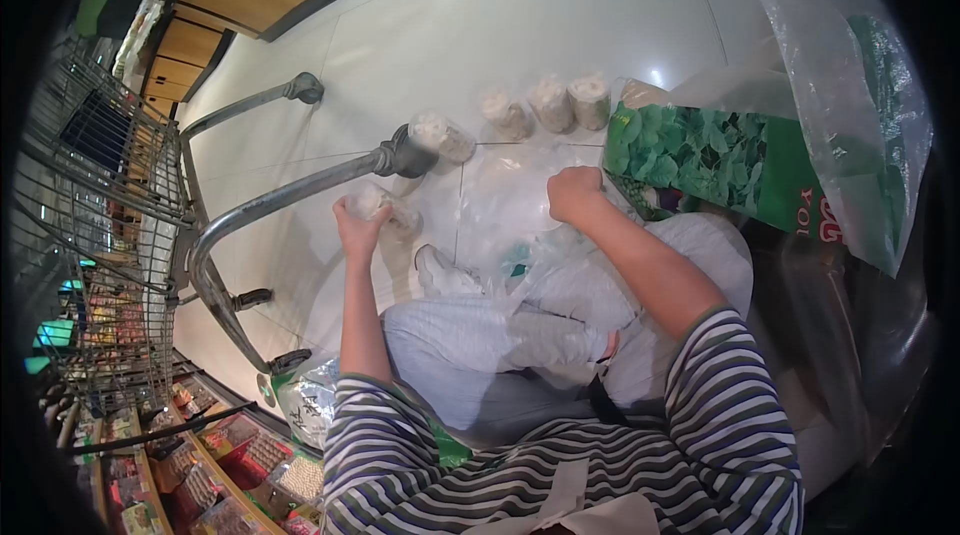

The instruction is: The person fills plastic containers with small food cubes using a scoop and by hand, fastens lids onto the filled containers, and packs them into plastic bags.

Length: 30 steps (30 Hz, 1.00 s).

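My left hand [362, 231] has its thumb and fingers around a clear cylindrical pack with whitish contents [394, 211], low over the floor by the cart's wheel. My right hand [574, 194] is closed in a fist on a thin clear plastic bag [505, 190], which spreads in front of my crossed legs. Past the bag, a similar whitish pack [443, 138] stands near the wheel. Three more, including a middle pack [551, 103], form a row farther right. What lies inside the clear bag is hard to make out.
A metal shopping cart [110, 175] stands on the left, its grey leg [290, 197] reaching toward my left hand. Right of the row lies a green printed bag [700, 157] beside large clear plastic sheeting [850, 85]. Shelves with packaged goods [240, 455] are at lower left.
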Each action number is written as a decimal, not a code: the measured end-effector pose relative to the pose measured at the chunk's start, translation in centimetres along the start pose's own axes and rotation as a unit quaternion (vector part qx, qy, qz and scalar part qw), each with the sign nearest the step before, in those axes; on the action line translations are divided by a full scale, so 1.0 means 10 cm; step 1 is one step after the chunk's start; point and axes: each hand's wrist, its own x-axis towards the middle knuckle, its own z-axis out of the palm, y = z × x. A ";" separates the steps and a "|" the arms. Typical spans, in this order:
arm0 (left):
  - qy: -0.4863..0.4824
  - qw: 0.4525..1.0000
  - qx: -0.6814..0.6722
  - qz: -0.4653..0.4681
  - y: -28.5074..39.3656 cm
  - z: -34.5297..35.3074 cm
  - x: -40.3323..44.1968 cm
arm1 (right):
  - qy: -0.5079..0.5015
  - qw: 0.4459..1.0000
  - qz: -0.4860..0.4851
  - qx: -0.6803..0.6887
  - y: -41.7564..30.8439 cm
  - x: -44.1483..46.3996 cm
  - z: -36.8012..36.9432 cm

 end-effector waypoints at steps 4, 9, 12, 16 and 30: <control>-0.026 1.000 -0.004 0.004 -0.47 0.02 0.02 | -0.032 0.999 0.014 -0.014 0.03 0.07 0.04; 0.008 0.995 -0.064 -0.081 -0.88 0.12 -0.04 | 0.025 0.995 0.006 0.100 0.17 0.23 0.24; 0.017 0.997 0.013 -0.071 -0.91 0.05 -0.11 | 0.058 0.991 -0.006 0.118 0.17 0.19 0.14; 0.001 0.974 0.172 0.146 0.19 -0.23 -0.47 | 0.124 0.983 -0.017 0.135 0.10 0.10 -0.13; -0.409 0.787 0.402 0.228 0.65 0.58 -1.04 | 0.294 0.913 -0.065 0.275 0.29 -0.32 -0.69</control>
